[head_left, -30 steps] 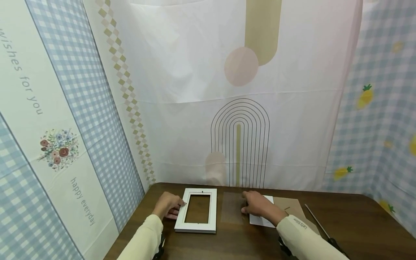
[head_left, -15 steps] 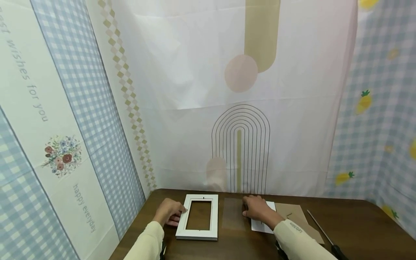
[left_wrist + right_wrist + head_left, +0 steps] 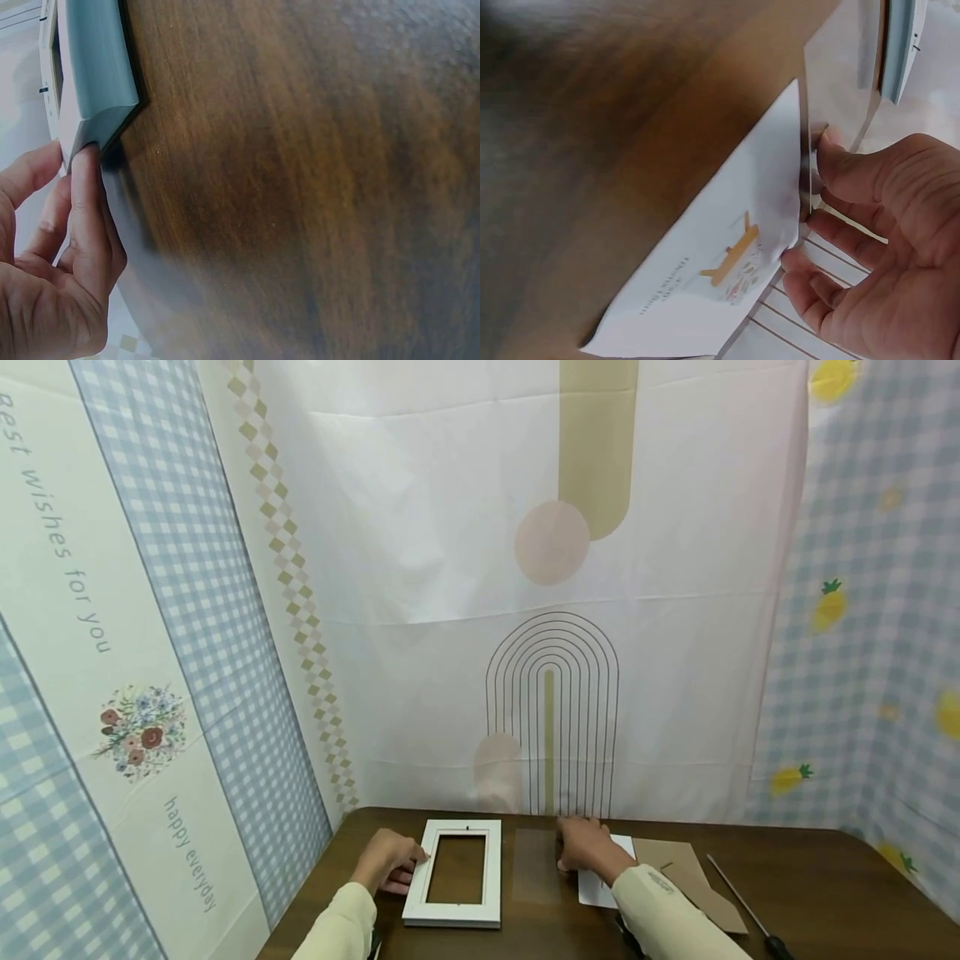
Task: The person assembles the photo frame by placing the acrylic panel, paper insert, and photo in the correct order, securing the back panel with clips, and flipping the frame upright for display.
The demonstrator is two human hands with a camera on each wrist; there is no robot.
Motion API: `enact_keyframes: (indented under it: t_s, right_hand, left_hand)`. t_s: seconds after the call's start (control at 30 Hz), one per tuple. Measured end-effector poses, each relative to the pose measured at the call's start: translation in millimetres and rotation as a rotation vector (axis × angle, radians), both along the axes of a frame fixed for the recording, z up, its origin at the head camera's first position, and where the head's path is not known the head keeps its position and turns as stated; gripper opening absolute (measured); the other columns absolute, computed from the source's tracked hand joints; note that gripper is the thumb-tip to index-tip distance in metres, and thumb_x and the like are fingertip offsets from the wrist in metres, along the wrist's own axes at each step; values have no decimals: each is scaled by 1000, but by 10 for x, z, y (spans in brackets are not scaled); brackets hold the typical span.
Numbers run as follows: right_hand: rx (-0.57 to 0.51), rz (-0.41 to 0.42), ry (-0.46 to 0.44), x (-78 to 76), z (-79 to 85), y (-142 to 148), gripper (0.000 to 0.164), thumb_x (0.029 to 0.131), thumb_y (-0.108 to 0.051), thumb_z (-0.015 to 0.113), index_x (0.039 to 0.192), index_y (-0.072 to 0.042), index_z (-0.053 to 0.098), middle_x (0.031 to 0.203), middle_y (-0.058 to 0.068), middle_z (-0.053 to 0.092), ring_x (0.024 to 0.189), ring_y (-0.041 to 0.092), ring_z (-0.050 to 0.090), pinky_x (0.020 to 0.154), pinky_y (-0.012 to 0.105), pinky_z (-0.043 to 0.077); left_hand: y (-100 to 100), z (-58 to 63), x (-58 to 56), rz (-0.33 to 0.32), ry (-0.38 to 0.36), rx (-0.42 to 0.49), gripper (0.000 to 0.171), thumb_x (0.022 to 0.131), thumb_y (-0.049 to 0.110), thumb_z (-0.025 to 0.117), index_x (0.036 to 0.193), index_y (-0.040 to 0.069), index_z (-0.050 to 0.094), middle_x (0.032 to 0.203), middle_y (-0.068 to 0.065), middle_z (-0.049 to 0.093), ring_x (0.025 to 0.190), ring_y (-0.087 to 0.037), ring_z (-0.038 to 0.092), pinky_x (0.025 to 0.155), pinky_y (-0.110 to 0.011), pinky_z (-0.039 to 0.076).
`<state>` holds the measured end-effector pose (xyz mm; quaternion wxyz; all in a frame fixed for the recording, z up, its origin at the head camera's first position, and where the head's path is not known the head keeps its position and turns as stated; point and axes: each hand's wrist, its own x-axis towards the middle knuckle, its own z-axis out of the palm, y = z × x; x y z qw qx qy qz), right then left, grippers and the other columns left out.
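Left grip (image 3: 387, 860) clamped on edge of white picture frame (image 3: 492, 874); right grip (image 3: 585, 845) at edge of clear sheet (image 3: 535, 866), can't tell if pinching; printed white card (image 3: 720, 255) just beside.

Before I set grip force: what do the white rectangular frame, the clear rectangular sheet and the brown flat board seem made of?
White rectangular frame: painted wood or plastic; smooth, opaque faces.
Clear rectangular sheet: glass or plastic, unclear which; the table shows through.
Brown flat board: probably fibreboard or cardboard; matte, plain tan.
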<state>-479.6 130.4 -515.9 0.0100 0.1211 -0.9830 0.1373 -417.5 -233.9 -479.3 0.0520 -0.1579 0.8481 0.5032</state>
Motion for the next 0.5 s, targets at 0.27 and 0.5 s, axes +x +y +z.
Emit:
enact_keyframes:
  t_s: [0.27, 0.5]
  right_hand:
    - [67, -46, -10, 364, 521, -227, 46, 79, -12, 103, 114, -7, 73, 123, 18, 75, 120, 49, 65, 108, 69, 55]
    - [158, -26, -3, 60, 361, -199, 50, 70, -14, 109, 107, -11, 75, 109, 10, 75, 109, 36, 71, 104, 58, 59]
  left_hand:
    - [0, -2, 3, -5, 1, 7, 20, 91, 11, 84, 96, -4, 72, 92, -16, 74, 77, -26, 73, 65, -41, 73]
    - [1, 33, -19, -10, -15, 9, 18, 91, 10, 83, 97, -3, 72, 93, -15, 73, 77, -26, 73, 66, -41, 73]
